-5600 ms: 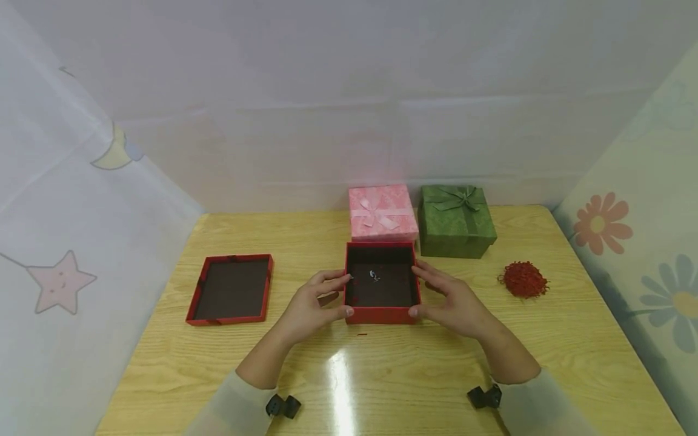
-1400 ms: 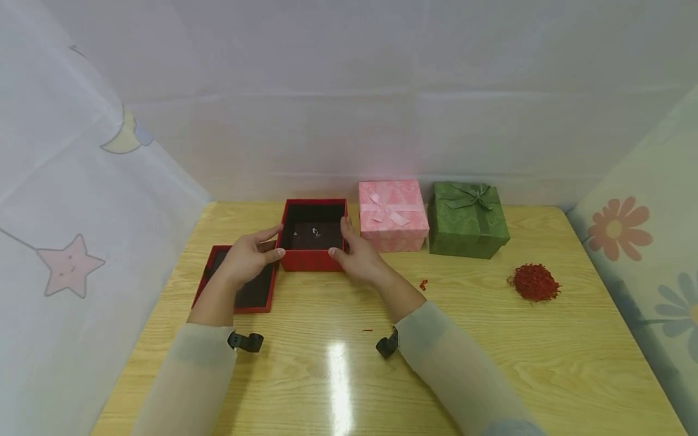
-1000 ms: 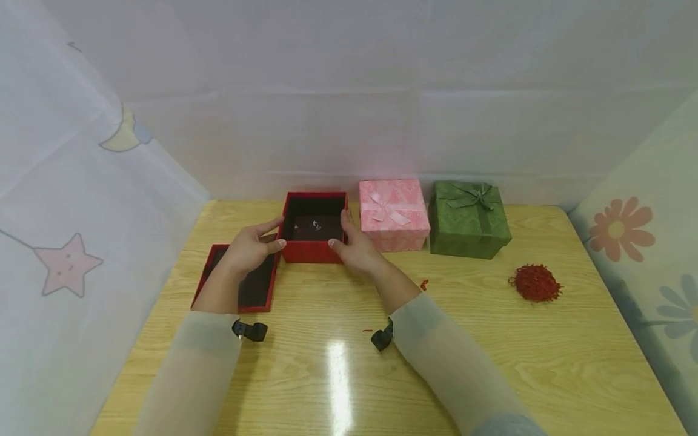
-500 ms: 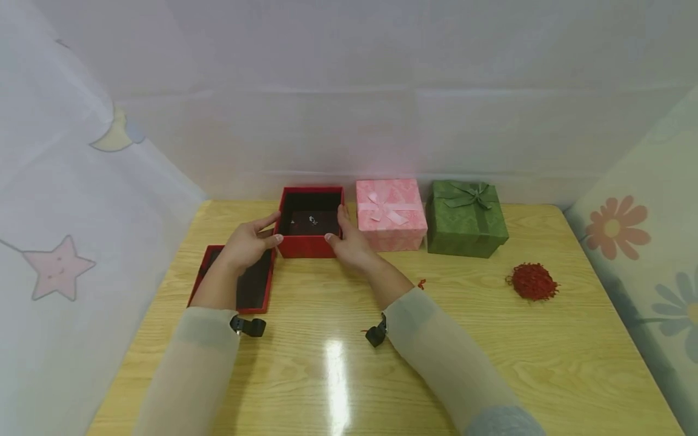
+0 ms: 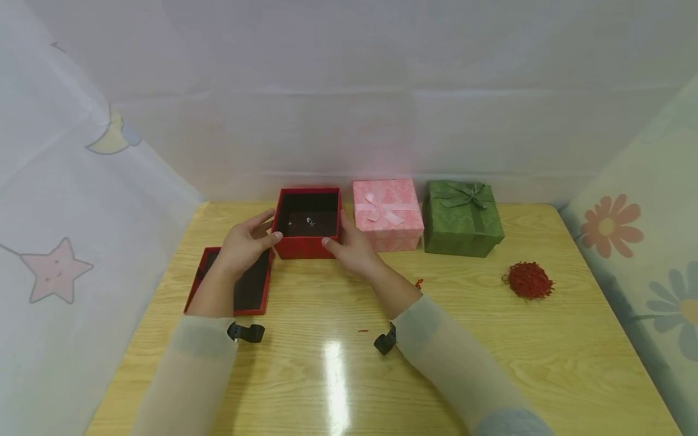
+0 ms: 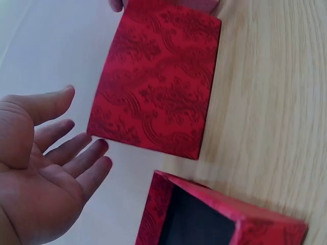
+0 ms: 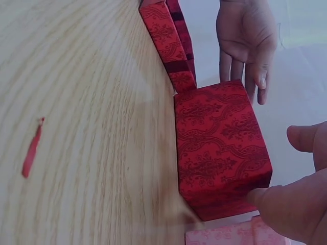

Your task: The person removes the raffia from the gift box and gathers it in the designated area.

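A lidless red patterned box (image 5: 308, 247) with a dark inside stands on the table at the left end of the box row. Small pale specks show on its bottom; I cannot tell what they are. My left hand (image 5: 243, 246) is at its left side; in the left wrist view the thumb and fingers (image 6: 92, 166) are spread loosely, just off the box wall (image 6: 153, 81). On the other side my right hand (image 5: 354, 247) has its thumb at the front right corner, the fingers partly hidden. The upturned red lid (image 5: 253, 284) lies beneath my left forearm.
A pink gift box (image 5: 387, 215) stands right of the red one, then a green gift box (image 5: 463, 218) with a bow. Farther right sits a heap of red paper shreds (image 5: 529, 280). Loose red shreds (image 5: 418, 283) lie on the wooden table (image 5: 305, 375). Cloth walls enclose the back and sides.
Both hands have carried the red box from in front of the pink box to its left, toward the back. Over the last half second the box stays put. Loose shreds now show on the table.
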The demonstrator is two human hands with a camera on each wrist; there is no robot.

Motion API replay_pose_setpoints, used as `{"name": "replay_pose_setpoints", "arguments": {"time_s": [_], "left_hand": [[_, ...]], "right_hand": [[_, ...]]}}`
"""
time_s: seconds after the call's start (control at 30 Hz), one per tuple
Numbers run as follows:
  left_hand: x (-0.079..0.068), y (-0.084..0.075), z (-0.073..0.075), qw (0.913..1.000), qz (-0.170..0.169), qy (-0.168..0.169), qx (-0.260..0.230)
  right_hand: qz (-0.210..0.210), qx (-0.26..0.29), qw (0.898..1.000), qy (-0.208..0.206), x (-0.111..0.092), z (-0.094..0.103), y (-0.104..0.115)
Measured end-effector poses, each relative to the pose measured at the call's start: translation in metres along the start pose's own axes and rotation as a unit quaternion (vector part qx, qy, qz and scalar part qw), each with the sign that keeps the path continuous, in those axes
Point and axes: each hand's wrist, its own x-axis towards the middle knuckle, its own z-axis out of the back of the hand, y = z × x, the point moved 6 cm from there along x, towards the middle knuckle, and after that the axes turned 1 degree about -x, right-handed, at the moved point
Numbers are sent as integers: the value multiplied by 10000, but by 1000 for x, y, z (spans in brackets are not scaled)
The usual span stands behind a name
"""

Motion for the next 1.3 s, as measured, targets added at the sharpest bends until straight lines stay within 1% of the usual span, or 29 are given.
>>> {"name": "replay_pose_setpoints", "arguments": {"time_s": [0.1,0.27,0.37,0.47,0.53,0.7,0.83,0.93,1.07,1.17,1.3], "left_hand": [[-3,-7,0,9996,-178,-196,80],[-8,-22,-5,9980,-443,-418,-162],[-12,-34,-11,9964,-611,-444,-385],[-16,-44,-20,9946,-749,-395,-596],[-18,-49,-27,9939,-807,-365,-653],[-22,-58,-44,9911,-1002,-302,-819],[-23,-63,-58,9862,-1233,-255,-1077],[-25,-65,-69,9833,-1314,-252,-1234],[-28,-69,-85,9791,-1393,-149,-1473],[-28,-73,-97,9757,-1477,-159,-1610],[-27,-77,-112,9729,-1542,-271,-1704]], "right_hand": [[81,389,9991,143,-6,3,3],[39,610,9979,220,-17,14,6],[4,691,9975,156,-23,23,7],[120,855,9962,84,-29,34,9],[199,940,9954,47,-33,40,11],[260,764,9966,-185,-41,56,11],[346,592,9966,-448,-46,67,8],[445,553,9955,-627,-51,75,4],[525,433,9936,-906,-57,88,-2],[500,286,9925,-1074,-63,98,-5],[477,7,9900,-1328,-68,110,-10]]}}
